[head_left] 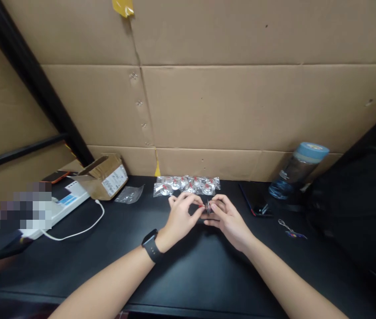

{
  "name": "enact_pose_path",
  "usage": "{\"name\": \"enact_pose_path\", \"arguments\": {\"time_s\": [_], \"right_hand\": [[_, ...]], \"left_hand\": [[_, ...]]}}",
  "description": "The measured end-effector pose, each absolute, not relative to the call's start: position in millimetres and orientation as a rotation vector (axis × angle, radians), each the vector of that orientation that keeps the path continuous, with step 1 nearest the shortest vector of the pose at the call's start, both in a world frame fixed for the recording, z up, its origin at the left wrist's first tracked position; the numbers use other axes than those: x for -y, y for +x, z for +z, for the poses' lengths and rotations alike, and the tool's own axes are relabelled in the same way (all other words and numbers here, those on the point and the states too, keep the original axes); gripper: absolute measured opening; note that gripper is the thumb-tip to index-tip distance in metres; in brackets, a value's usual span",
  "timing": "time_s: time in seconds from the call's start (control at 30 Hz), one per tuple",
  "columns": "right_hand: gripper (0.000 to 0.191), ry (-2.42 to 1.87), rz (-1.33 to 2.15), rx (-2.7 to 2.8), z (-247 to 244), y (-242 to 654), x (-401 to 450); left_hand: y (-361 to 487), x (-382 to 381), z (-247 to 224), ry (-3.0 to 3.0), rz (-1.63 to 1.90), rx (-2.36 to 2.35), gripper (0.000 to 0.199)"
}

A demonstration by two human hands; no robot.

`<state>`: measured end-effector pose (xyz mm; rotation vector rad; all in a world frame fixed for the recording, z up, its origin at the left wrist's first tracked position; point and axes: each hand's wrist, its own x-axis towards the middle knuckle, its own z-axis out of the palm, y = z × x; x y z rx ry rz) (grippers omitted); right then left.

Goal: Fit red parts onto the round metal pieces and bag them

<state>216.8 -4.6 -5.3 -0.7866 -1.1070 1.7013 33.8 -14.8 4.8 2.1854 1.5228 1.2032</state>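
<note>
Above the middle of the black table (188, 274), my left hand (181, 218) pinches the red part of a small metal disc-like piece (208, 207). My right hand (229, 220) grips the same piece from the other side, its thumb and fingers around the disc edge. The piece stands on edge between my fingertips, and its details are too small to tell. Just behind my hands lie several round silver pieces with red parts in clear plastic bags (190, 186), in two rows against the cardboard wall.
An open cardboard box (106, 177) and an empty clear bag (129, 194) are at the left, near a white power strip (64, 210) with a cable. To the right are a phone (256, 200), a blue-lidded bottle (297, 170), a small trinket with a cord (294, 233) and a black bag (357, 212).
</note>
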Motion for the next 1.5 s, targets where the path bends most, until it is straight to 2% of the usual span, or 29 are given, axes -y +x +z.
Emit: {"name": "enact_pose_path", "arguments": {"time_s": [0.1,0.27,0.4,0.53,0.67,0.87,1.07,1.17,1.27,1.4,1.5], "right_hand": [[0.048,-0.818,1.71,1.097,-5.1,218.2,4.1],[0.034,-0.89,1.746,1.12,-4.0,222.9,1.4],[0.029,-0.909,1.764,1.088,0.9,227.3,-0.7],[0.031,-0.906,1.751,1.12,2.6,228.3,-1.1],[0.041,-0.878,1.725,1.232,-0.7,225.1,2.5],[0.05,-0.878,1.62,1.389,-5.5,223.7,3.5],[0.054,-0.962,1.267,1.696,-4.8,230.8,-2.4],[0.052,-1.016,1.139,1.788,-4.6,233.2,-3.2],[0.049,-1.051,1.078,1.832,-6.5,234.6,-3.5],[0.046,-1.064,1.091,1.844,-8.7,235.0,-3.2],[0.046,-1.051,1.094,1.864,-8.8,234.6,-2.3]], "left_hand": [[33.4,14.4,4.5,2.19,1.191,-1.51,0.001],[29.5,13.8,5.3,2.281,1.155,-1.415,0.002],[23.8,9.8,5.4,2.395,1.099,-1.33,0.004],[20.7,5.6,2.6,2.438,1.049,-1.326,0.007],[20.1,5.9,1.9,2.406,1.073,-1.371,0.007],[18.2,4.4,-1.8,2.4,1.071,-1.33,0.006],[17.7,0.5,-1.0,2.504,0.945,-1.282,0.012],[-4.4,-8.1,13.5,2.562,0.942,-1.434,0.02],[-51.9,-22.2,28.9,2.445,0.923,-1.847,0.023],[-121.8,-40.9,28.9,2.132,0.62,-2.339,0.035],[-148.6,-48.2,16.3,1.929,0.438,-2.437,0.048]]}}
